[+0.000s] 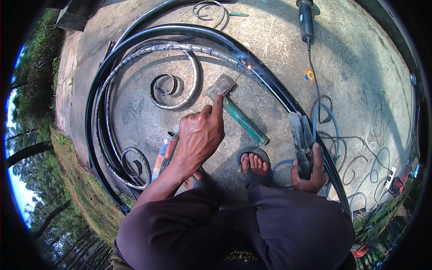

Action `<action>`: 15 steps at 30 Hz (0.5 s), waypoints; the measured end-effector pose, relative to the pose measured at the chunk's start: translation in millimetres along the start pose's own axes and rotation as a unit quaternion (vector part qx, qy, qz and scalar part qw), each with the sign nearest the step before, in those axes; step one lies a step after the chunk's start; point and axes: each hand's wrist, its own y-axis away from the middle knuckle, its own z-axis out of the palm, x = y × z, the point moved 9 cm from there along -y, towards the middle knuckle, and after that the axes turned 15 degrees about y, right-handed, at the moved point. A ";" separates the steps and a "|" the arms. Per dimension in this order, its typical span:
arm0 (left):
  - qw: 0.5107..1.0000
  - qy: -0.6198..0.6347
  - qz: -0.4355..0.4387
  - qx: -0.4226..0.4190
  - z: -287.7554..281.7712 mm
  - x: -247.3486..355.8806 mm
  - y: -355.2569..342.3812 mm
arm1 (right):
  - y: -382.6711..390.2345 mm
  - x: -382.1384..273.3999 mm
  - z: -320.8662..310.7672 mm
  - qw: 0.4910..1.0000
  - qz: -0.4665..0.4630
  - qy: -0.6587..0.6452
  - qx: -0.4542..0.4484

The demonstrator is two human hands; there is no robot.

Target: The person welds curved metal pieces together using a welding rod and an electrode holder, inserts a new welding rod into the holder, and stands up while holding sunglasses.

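Note:
My right hand (310,177) is closed around a worn, dark welding electrode holder (298,135). From its jaws a long, thin electrode (272,90) slants up and left to a bright glowing spot with smoke. My left hand (200,132) pinches a thin rod (236,82), its far end at that same glow. The glow lies on a curved, scroll-ended metal bar (130,56) with notch-like marks, beside a larger black curved bar (96,90). Beneath the thin rod lies a hammer (245,119) with a green handle. The left fingertips partly hide the rod's near end.
A dark power tool (306,22) with a cord lies at the far right, an orange roll (308,74) below it. Loose cables (335,117) run along the right to a white power strip (390,177). A torn packet (164,153) lies by my left forearm; my sandalled foot (255,163) is near the hammer.

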 end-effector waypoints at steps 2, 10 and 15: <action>1.000 -0.002 -0.006 -0.004 0.9 -1.6 0.8 | 1.4 1.2 1.5 1.000 0.001 -0.008 0.000; 1.000 -0.002 -0.006 -0.006 1.2 -1.6 0.9 | 1.7 1.0 2.1 1.000 0.002 -0.006 0.000; 1.000 -0.022 0.006 0.007 0.2 2.2 -0.8 | 2.4 0.8 -0.9 1.000 0.007 -0.013 0.001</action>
